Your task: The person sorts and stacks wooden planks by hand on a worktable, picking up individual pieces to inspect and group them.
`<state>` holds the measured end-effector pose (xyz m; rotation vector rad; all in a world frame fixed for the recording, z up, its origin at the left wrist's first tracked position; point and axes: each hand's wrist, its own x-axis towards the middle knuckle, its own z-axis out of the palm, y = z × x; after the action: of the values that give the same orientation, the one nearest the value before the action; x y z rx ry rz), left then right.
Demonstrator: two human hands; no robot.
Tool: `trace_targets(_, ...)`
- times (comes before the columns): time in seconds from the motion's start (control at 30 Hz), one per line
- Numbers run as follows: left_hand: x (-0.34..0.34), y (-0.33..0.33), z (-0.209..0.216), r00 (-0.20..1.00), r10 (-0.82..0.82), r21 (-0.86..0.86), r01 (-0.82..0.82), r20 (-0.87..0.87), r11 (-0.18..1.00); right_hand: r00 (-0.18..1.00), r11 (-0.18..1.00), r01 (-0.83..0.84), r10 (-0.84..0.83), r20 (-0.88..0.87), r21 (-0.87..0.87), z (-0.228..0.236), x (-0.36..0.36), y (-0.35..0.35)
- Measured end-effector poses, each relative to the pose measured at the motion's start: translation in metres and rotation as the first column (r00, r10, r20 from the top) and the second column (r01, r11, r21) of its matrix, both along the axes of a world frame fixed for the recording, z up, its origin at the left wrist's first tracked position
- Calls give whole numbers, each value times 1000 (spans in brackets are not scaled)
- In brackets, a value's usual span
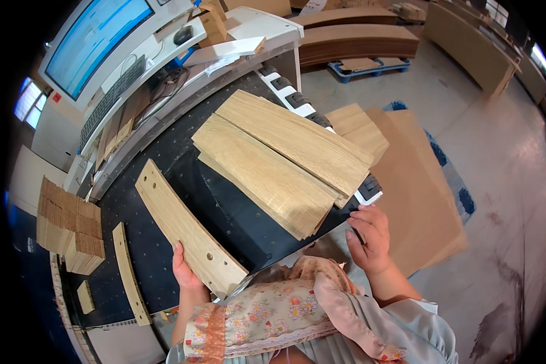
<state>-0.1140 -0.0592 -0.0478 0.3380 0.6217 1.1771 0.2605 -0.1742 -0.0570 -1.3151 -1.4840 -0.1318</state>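
A long wood-grain board (185, 221) with drilled holes near both ends leans at a slant over the dark table. My left hand (187, 273) grips its near part by the long edge, thumb on the face and the other fingers hidden behind. Just off the table's right front corner, my right hand (375, 239) is closed with curled fingers. A small dark slender thing shows between its thumb and fingers; its kind is unclear. Two side-by-side stacks of wood-grain boards (267, 176) lie between the hands, farther back on the table.
On the dark table (188, 176), a narrow drilled strip (129, 273) and a small wood piece (85, 297) lie left. Stacked cardboard blocks (70, 224) stand beyond them. A monitor (97, 45) and keyboard (112, 103) are at back left. Cardboard sheets (406, 182) lie on a blue pallet at right.
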Motion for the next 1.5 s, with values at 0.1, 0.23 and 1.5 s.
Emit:
trace_targets(0.1, 28, 9, 22, 998, -65, 18, 65, -24, 998, 999, 1000, -14, 14, -39, 10, -9, 16, 3)
trace_targets(0.23, 78, 22, 45, 992, -118, 26, 119, -46, 993, 990, 995, -94, 95, -100, 22, -19, 31, 8)
trace_targets(1.5, 115, 77, 188, 10, 249, 122, 891, -969, 438, 986, 983, 116, -97, -135, 143, 1, 94, 4)
